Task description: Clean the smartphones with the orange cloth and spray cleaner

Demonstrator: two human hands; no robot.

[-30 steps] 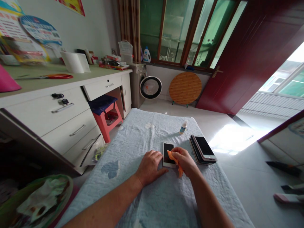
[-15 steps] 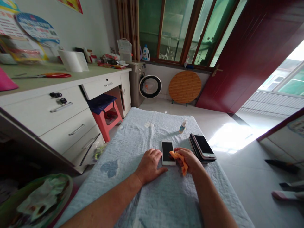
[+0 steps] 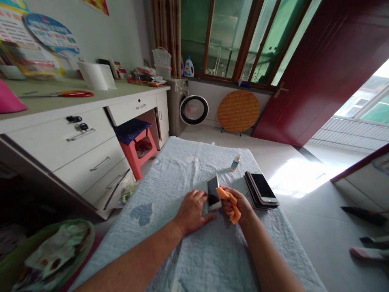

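Note:
A white phone (image 3: 213, 192) with a dark screen is tilted up along its right edge on the blue quilted cloth (image 3: 188, 162). My right hand (image 3: 235, 202) grips a crumpled orange cloth (image 3: 231, 202), its fingers at the phone's raised right side. My left hand (image 3: 193, 211) lies flat, palm down, on the quilted cloth, its fingertips at the phone's left edge and the thumb apart. A stack of phones (image 3: 261, 190) lies right of my right hand. The small spray bottle (image 3: 235, 162) stands behind the phone.
A white desk (image 3: 127, 99) with scissors (image 3: 73, 94) and a paper roll (image 3: 96, 76) runs along the left. A red stool (image 3: 138, 150) stands beneath it. At the lower left is a waste bin (image 3: 88, 239). A washing machine (image 3: 178, 106) with an open door is at the back.
The phone, flat on the cloth before, is now raised on its right side. My right hand has shifted slightly, with its fingers at that edge. My left hand has stayed in place.

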